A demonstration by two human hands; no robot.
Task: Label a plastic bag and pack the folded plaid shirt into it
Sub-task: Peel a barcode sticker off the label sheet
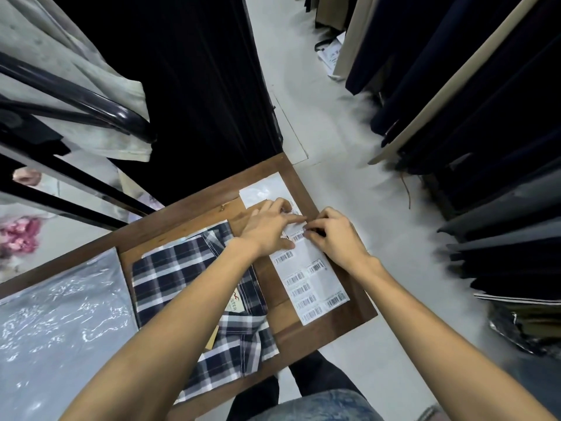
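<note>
A folded navy-and-white plaid shirt [188, 284] lies on the wooden table [328, 323], partly under my left forearm. To its right lies a long white sheet of barcode labels [315, 287]. My left hand [267, 229] presses flat on the sheet's upper part, index finger stretched right. My right hand [331, 235] pinches a barcode label at the sheet's edge between thumb and fingertips. A stack of clear plastic bags [60, 323] covers the table's left side.
A small clear packet [261, 189] lies at the table's far corner. Dark hanging garments [485, 117] line the right side and a black curtain [188, 86] hangs behind the table. A black rail [76, 95] with pale clothes stands at left. Grey floor lies between.
</note>
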